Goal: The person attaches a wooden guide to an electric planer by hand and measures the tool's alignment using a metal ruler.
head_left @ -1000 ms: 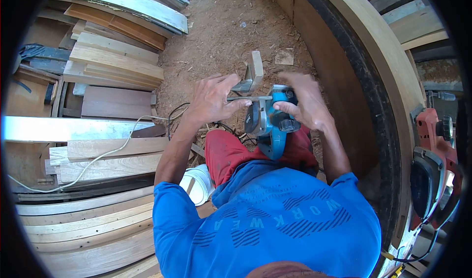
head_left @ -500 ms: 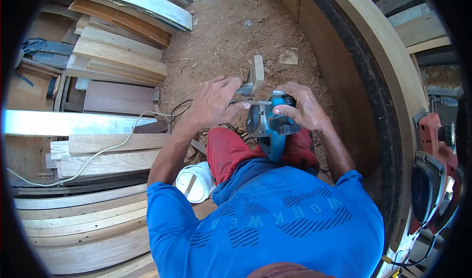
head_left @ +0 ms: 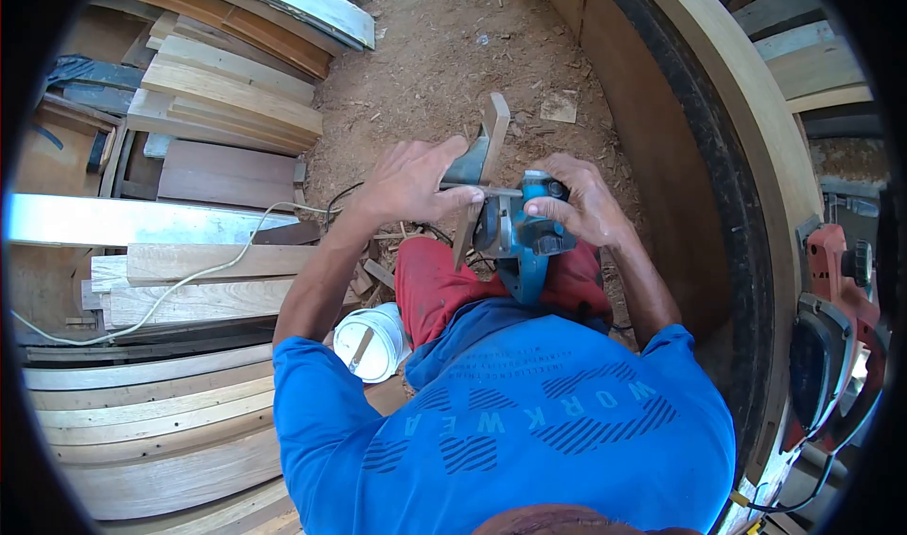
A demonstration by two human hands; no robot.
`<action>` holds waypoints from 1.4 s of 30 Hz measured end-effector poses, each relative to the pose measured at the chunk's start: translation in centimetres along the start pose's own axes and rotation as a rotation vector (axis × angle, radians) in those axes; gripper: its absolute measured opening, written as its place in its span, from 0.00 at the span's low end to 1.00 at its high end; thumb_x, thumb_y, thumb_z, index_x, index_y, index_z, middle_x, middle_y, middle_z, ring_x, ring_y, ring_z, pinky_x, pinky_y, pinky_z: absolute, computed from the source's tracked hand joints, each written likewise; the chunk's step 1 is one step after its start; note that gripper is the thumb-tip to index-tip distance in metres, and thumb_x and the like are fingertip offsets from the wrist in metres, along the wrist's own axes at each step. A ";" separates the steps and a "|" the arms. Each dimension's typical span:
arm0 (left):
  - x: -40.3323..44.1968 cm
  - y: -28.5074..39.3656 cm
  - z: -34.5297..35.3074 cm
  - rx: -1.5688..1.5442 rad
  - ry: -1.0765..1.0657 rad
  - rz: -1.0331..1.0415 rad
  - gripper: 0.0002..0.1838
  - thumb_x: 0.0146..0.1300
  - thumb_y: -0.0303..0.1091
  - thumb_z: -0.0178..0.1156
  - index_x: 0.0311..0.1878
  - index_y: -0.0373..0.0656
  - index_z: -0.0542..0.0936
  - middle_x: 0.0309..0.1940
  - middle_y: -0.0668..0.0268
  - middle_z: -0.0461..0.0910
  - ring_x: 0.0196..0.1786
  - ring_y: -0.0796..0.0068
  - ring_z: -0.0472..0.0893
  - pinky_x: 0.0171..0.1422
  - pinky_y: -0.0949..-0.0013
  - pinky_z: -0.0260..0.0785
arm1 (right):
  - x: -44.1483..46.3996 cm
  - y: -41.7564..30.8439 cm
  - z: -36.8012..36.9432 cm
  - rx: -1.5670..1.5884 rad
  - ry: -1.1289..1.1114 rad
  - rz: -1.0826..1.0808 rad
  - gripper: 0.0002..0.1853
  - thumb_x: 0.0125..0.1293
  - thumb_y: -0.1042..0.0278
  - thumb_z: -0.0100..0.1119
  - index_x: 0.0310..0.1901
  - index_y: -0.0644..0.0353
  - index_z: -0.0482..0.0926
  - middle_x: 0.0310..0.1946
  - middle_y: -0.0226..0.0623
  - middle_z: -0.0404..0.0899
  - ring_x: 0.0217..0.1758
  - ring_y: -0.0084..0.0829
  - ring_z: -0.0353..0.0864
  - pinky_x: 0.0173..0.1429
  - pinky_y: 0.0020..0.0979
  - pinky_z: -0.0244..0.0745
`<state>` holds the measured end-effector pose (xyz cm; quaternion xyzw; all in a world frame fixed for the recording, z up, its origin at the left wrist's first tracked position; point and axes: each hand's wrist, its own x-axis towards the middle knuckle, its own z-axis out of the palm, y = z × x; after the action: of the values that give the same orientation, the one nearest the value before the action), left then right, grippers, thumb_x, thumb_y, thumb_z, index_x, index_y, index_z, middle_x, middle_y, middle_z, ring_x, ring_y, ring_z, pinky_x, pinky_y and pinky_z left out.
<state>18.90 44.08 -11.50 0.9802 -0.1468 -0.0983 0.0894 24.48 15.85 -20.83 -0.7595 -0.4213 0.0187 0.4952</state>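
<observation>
A blue electric planer stands tilted over my lap, its tail toward my body. My right hand is closed around its upper end, thumb across the body. To the left, my left hand pinches a thin metal bar under its thumb, and the bar's far end reaches the planer. Beside those fingers is a slim wooden bar with a blue-grey metal plate against it. The left fingertips meet the plate; their exact hold on it is hidden. The wooden bar's lower end hangs beside the planer.
Stacked boards line the left side. A white bucket with a wooden stick on its lid stands by my left leg. A pale cable crosses the planks. On the right are a curved wooden frame and a red power tool.
The wooden bar with the metal plate has swung round, showing more of its length beside the planer. Both hands keep nearly the same places, and the planer barely moves.
</observation>
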 end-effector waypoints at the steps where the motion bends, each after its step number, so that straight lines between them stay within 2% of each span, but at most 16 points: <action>1: -0.2 -0.2 0.2 -0.002 0.059 0.039 0.29 0.63 0.58 0.73 0.49 0.42 0.77 0.39 0.52 0.84 0.43 0.44 0.85 0.42 0.43 0.73 | 0.1 0.0 0.3 0.022 0.020 -0.045 0.27 0.63 0.49 0.77 0.46 0.70 0.85 0.37 0.51 0.81 0.43 0.53 0.82 0.50 0.47 0.75; 6: -0.9 0.0 1.7 0.040 0.361 0.253 0.30 0.63 0.59 0.73 0.49 0.41 0.76 0.37 0.51 0.84 0.42 0.40 0.85 0.42 0.42 0.73 | -0.1 0.0 -0.1 0.012 -0.032 0.070 0.27 0.63 0.49 0.77 0.47 0.70 0.85 0.38 0.52 0.82 0.45 0.52 0.83 0.51 0.47 0.76; 10: -0.6 0.4 1.3 0.042 0.316 0.220 0.30 0.63 0.60 0.72 0.49 0.41 0.76 0.36 0.51 0.83 0.42 0.39 0.85 0.43 0.43 0.74 | -0.2 -0.2 0.0 0.071 -0.004 0.041 0.28 0.63 0.49 0.78 0.49 0.70 0.85 0.39 0.52 0.82 0.46 0.52 0.84 0.52 0.46 0.77; 13: -0.7 -0.5 1.9 -0.039 0.249 0.181 0.30 0.63 0.61 0.72 0.49 0.42 0.77 0.35 0.52 0.83 0.42 0.40 0.85 0.43 0.44 0.74 | -0.4 -0.6 0.0 0.151 0.044 0.009 0.28 0.63 0.49 0.78 0.49 0.69 0.84 0.36 0.51 0.81 0.42 0.52 0.82 0.50 0.47 0.77; 16: -1.0 -0.3 2.7 -0.085 0.278 0.162 0.29 0.63 0.60 0.73 0.49 0.43 0.77 0.35 0.53 0.84 0.42 0.41 0.85 0.43 0.44 0.74 | -1.2 -3.1 -0.4 -0.362 0.398 -0.017 0.24 0.64 0.51 0.77 0.46 0.66 0.83 0.35 0.49 0.80 0.40 0.50 0.82 0.48 0.48 0.77; 19: -0.9 -0.2 2.4 -0.051 0.265 0.142 0.29 0.62 0.60 0.73 0.50 0.44 0.77 0.36 0.53 0.84 0.42 0.41 0.85 0.42 0.44 0.74 | -2.0 -5.1 -0.9 -0.372 0.133 0.446 0.20 0.66 0.53 0.76 0.41 0.64 0.81 0.34 0.47 0.80 0.39 0.49 0.81 0.47 0.48 0.76; 22: -0.3 -0.4 2.2 -0.018 0.281 0.171 0.32 0.63 0.63 0.72 0.52 0.43 0.79 0.35 0.53 0.83 0.42 0.42 0.85 0.43 0.45 0.74 | -1.9 -4.2 0.1 -0.220 0.198 0.497 0.20 0.67 0.55 0.75 0.39 0.64 0.79 0.33 0.46 0.80 0.39 0.48 0.82 0.45 0.48 0.76; 25: -0.3 -0.6 2.1 -0.021 0.301 0.198 0.31 0.63 0.62 0.72 0.50 0.44 0.78 0.37 0.54 0.84 0.43 0.42 0.85 0.43 0.44 0.74 | -2.2 -3.2 1.2 -0.309 0.342 0.208 0.18 0.68 0.57 0.74 0.40 0.65 0.79 0.32 0.47 0.79 0.36 0.49 0.82 0.43 0.50 0.76; 28: -0.5 -0.5 1.9 -0.021 0.305 0.198 0.28 0.62 0.59 0.73 0.47 0.45 0.76 0.40 0.56 0.86 0.44 0.42 0.86 0.42 0.43 0.74 | -2.5 -3.3 1.2 -0.369 0.375 0.063 0.15 0.69 0.60 0.73 0.42 0.64 0.81 0.33 0.47 0.80 0.36 0.51 0.82 0.43 0.50 0.76; 31: -0.5 -0.5 1.8 -0.026 0.283 0.183 0.28 0.62 0.59 0.73 0.47 0.45 0.76 0.41 0.56 0.86 0.44 0.42 0.86 0.42 0.44 0.74 | -2.8 -5.1 1.1 -0.244 0.352 0.356 0.11 0.69 0.66 0.70 0.44 0.64 0.82 0.37 0.49 0.82 0.41 0.51 0.82 0.48 0.49 0.77; 34: -0.5 -0.4 1.6 -0.039 0.268 0.181 0.28 0.61 0.59 0.74 0.47 0.45 0.77 0.41 0.56 0.86 0.43 0.42 0.86 0.42 0.43 0.74 | -2.1 -4.6 1.1 -0.170 0.290 0.406 0.11 0.68 0.68 0.70 0.46 0.65 0.83 0.41 0.51 0.83 0.46 0.51 0.82 0.53 0.47 0.77; 37: -0.5 -0.6 1.6 -0.045 0.272 0.178 0.28 0.61 0.58 0.74 0.47 0.45 0.77 0.40 0.56 0.86 0.43 0.41 0.86 0.42 0.43 0.74 | -2.5 -3.5 1.3 -0.296 0.349 0.094 0.13 0.66 0.69 0.72 0.49 0.65 0.84 0.43 0.52 0.83 0.48 0.50 0.82 0.56 0.47 0.76; 40: -0.7 -0.5 1.7 -0.052 0.297 0.192 0.28 0.61 0.58 0.75 0.47 0.45 0.77 0.39 0.56 0.86 0.43 0.41 0.86 0.41 0.43 0.74 | -2.7 -3.6 1.4 -0.333 0.370 -0.007 0.13 0.67 0.71 0.71 0.51 0.63 0.85 0.42 0.50 0.84 0.46 0.51 0.82 0.57 0.46 0.77; 42: -0.6 -0.7 1.7 -0.043 0.300 0.193 0.27 0.61 0.57 0.75 0.47 0.45 0.77 0.39 0.56 0.86 0.43 0.41 0.86 0.41 0.43 0.74 | -2.7 -4.3 1.1 -0.323 0.358 0.053 0.12 0.66 0.73 0.70 0.51 0.63 0.86 0.43 0.49 0.84 0.47 0.51 0.82 0.57 0.47 0.77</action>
<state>18.14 44.65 -13.16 0.9630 -0.2231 0.0550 0.1404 19.62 15.57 -19.14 -0.8307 -0.3043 -0.1709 0.4337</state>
